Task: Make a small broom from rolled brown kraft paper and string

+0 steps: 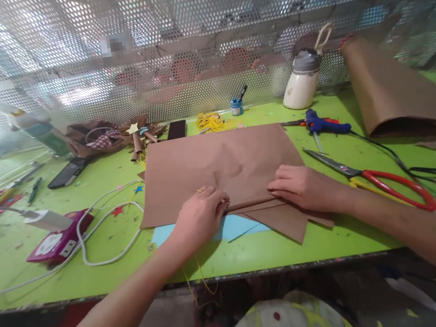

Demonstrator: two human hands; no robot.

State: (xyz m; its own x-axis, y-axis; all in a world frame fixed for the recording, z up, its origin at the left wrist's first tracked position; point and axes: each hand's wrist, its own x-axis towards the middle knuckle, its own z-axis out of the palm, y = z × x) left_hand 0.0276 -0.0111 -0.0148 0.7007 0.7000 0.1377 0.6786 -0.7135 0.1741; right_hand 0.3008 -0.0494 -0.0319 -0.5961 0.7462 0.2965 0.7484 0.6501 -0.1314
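The brown paper sheet (pixel 185 163) lies at the centre of the frame on the green surface (pixel 273 256), its far edge roughly straight, with a shallow crumple in its middle. Along the near edge a layered, fold-like strip shows between the hands. Blue paper (pixel 246 225) and a brown offcut (pixel 286 223) project from beneath that edge.

Left hand (pixel 203 206): fingers curled and gathered at the near edge. Right hand (pixel 301 186): fingers held together, tips resting on the paper at the near edge, right of centre. Whether either thumb pinches from below cannot be told.

Handling assessment: the sheet is judged light, moderately stiff and dry, with little tendency to slip from bare fingers. It should crease readily and retain the mark; tearing is possible if one edge is pulled unevenly. Recommended hold: both hands well apart along the near edge, thumb against fingers, tension even. Gripping the crumpled middle is inadvisable. The scissors (pixel 354 171), right of centre with blades near the sheet's right edge, present a snagging hazard.
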